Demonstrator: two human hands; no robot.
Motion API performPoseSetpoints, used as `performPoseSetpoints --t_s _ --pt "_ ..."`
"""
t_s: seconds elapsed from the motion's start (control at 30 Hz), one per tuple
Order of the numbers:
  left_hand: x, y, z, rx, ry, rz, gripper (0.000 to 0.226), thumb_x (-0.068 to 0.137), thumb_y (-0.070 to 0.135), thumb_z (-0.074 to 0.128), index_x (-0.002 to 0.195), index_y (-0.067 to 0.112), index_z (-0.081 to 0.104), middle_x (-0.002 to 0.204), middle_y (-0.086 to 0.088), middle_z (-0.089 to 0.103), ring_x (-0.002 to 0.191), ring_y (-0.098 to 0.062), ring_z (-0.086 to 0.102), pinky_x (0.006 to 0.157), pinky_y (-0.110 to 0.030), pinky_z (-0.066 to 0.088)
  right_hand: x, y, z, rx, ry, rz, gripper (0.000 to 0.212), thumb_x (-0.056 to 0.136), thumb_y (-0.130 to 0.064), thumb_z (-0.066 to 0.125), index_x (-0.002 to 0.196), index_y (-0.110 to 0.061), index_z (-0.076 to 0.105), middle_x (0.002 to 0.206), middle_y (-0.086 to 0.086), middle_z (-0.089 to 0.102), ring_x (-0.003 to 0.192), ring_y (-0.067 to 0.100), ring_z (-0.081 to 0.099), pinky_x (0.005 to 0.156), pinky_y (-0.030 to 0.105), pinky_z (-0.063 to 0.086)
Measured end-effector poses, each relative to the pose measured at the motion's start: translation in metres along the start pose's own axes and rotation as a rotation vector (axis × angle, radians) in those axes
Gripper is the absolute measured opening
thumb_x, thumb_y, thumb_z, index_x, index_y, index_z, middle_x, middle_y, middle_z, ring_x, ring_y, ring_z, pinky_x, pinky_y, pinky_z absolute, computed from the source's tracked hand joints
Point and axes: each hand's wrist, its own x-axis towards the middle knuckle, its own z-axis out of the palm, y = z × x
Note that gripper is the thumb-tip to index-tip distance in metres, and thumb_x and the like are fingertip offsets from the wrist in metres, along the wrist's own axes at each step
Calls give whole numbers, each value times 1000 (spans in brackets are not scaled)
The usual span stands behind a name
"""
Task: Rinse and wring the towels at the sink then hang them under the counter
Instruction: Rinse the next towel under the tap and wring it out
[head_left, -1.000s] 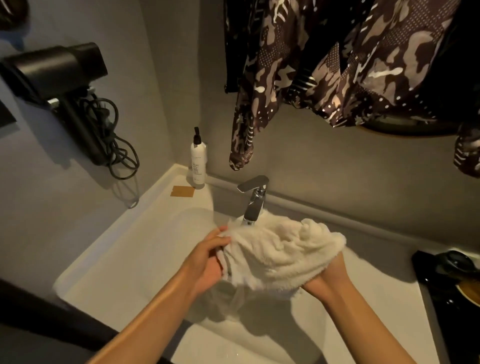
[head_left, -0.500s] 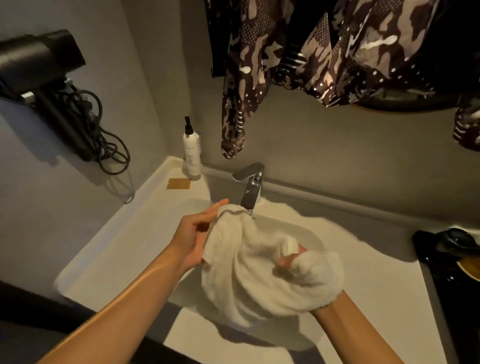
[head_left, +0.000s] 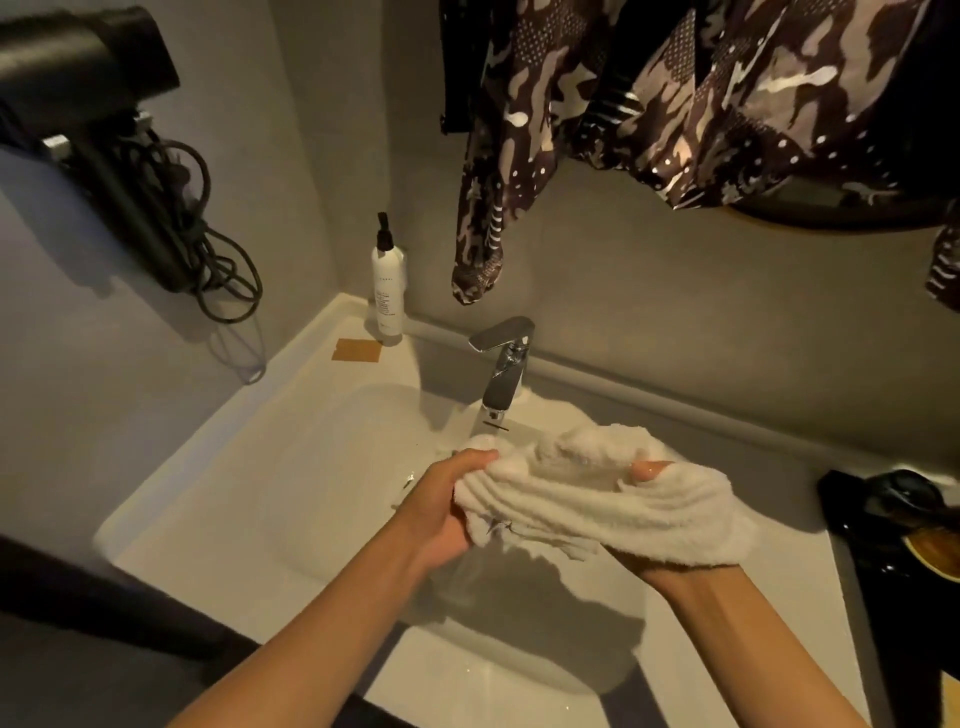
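A white fluffy towel is bunched into a thick roll over the white sink, just in front of the chrome faucet. My left hand grips its left end. My right hand holds the right part from beneath, with a thumb showing through the folds. Water runs from the spout down behind the towel's left end. Most of my right hand's fingers are hidden by the cloth.
A white pump bottle and a brown soap bar stand at the sink's back left corner. A black hair dryer with coiled cord hangs on the left wall. Patterned clothing hangs above. Dark objects lie right of the sink.
The towel went from a loose hanging bundle to a horizontal roll stretched between both hands, lifted nearer the faucet. My right hand shifted under its right end.
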Motion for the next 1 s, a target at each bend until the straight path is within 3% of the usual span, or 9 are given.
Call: performPoseSetpoints --t_s 0.13,0.23,0.3,0.4,0.53,0.63,0.77,0.9,1.0 --pt "-14 26 -11 23 5 112 39 69 -1 51 103 7 70 95 -22 65 95 -40 62 88 -45 49 2 -8 15 -226 151 -113 65 74 -57 76 101 2 74 104 26 72 105 40 68 87 44 57" --pt "-24 46 -12 89 -32 158 35 68 -2 41 91 1 66 82 -18 61 64 -31 64 56 -27 54 -2 -10 14 -501 326 -268 56 66 -51 84 100 -8 74 95 16 74 97 36 67 79 39 55" --pt "-30 56 -4 92 -38 173 20 81 9 50 91 1 66 81 -15 61 65 -27 64 60 -28 53 -6 -11 19 -575 353 -321 37 83 -43 69 95 -8 75 93 14 76 89 28 72 78 38 55" --pt "-32 63 3 336 71 195 31 99 30 57 98 1 70 85 -16 67 72 -24 68 62 -29 54 -12 -20 25 -704 384 -333 31 97 -32 59 98 -6 75 98 15 77 91 27 72 84 41 55" --pt "-29 73 -5 494 310 341 26 87 8 73 107 1 58 95 -19 63 78 -26 60 66 -36 48 -16 -40 23 -824 388 -256 16 96 -7 57 91 -3 72 84 11 71 80 26 63 73 40 49" --pt "-33 81 -10 500 304 365 46 82 -2 76 120 18 57 102 -18 70 83 -32 66 70 -44 50 -20 -56 17 -902 386 -107 30 90 13 50 97 -6 73 93 6 79 82 22 73 77 35 58" --pt "-45 68 -9 589 235 322 63 83 -15 67 127 29 62 106 -15 68 92 -31 67 86 -52 55 -23 -76 2 -894 466 -129 16 87 8 67 100 2 76 100 17 78 89 30 74 82 41 58" --pt "-43 51 -19 523 270 260 37 79 -16 68 106 8 74 106 -18 69 95 -31 65 81 -39 58 -16 -65 -4 -863 597 -300 25 90 9 52 85 4 76 78 13 72 75 28 62 70 35 53" --pt "-40 55 -23 533 298 275 13 80 1 76 92 1 73 87 -15 70 88 -32 65 77 -36 57 -13 -60 -1 -984 574 -383 29 104 -13 46 102 -13 74 93 3 75 86 22 67 74 40 54"
